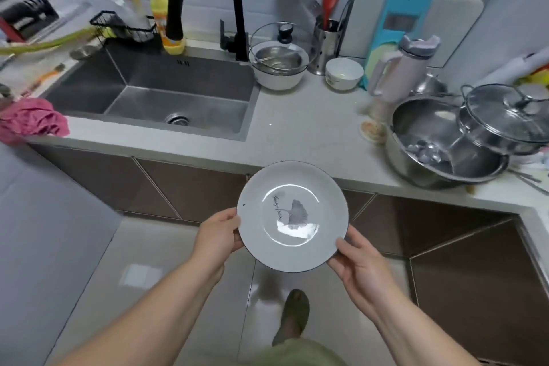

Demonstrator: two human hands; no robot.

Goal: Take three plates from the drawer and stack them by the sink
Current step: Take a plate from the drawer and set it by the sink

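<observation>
Your left hand [218,235] and right hand [361,266] each close on opposite rims of one white plate [292,217], held level between them, in front of the desk [306,128] edge. The sink [154,98] lies beyond your left hand.

The plate [292,217] I hold looks like glazed ceramic, glossy enough to catch a white glare. Beyond it, my sink [154,92] is brushed steel, dull-sheened. Left of the sink lies a crumpled pink cloth [32,120]; behind it stands a matt black faucet [205,3]. Far right of it, polished metal pots [445,145] shine mirror-bright.
</observation>
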